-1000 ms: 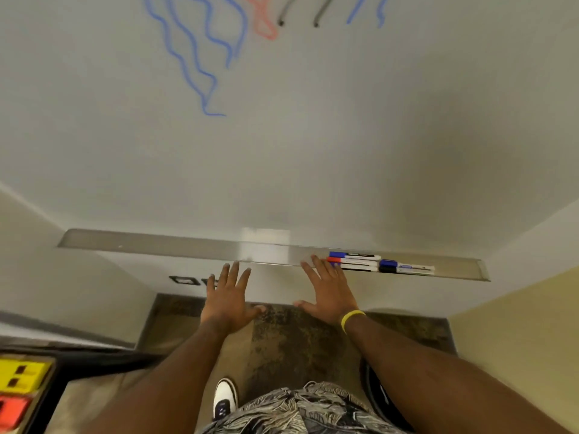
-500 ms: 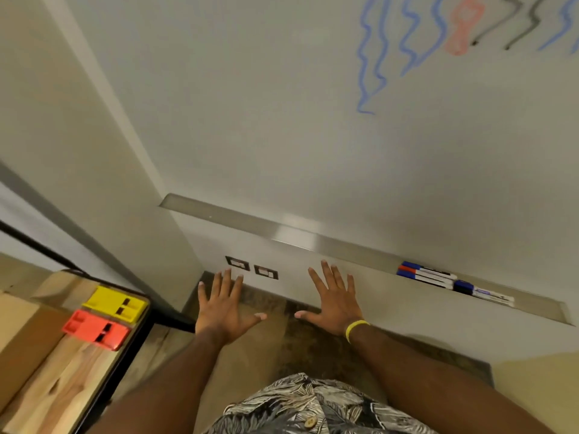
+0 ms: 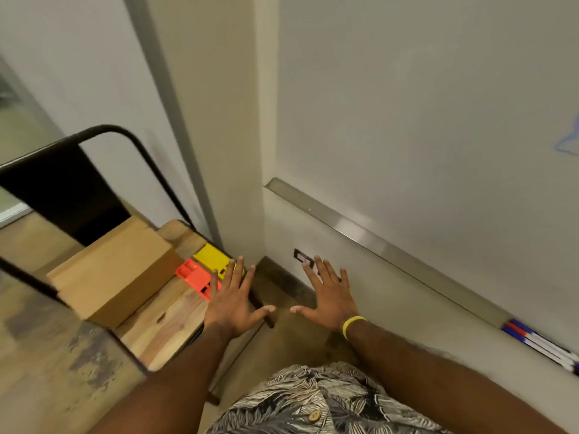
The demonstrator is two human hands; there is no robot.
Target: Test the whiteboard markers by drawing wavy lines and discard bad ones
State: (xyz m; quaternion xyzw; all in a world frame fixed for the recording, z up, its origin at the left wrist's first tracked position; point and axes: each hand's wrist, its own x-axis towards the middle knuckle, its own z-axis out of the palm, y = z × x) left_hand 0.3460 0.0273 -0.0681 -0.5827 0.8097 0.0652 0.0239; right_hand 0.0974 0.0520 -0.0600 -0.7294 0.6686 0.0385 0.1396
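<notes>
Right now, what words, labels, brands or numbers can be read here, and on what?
No text is legible.
Markers on the ledge: barrel print too blurred to read.
Blue squiggle on the whiteboard: a test line, not writing.
Orange block and yellow block: no print visible.

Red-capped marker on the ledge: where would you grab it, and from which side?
Likely its cap end, pinched from above with the right hand: the red-capped marker lies flat along the tray, blue-capped markers close alongside, whiteboard behind, cap nearest the hand.

Open air ahead; wooden cart (image 3: 163, 321) crowds left.
</notes>
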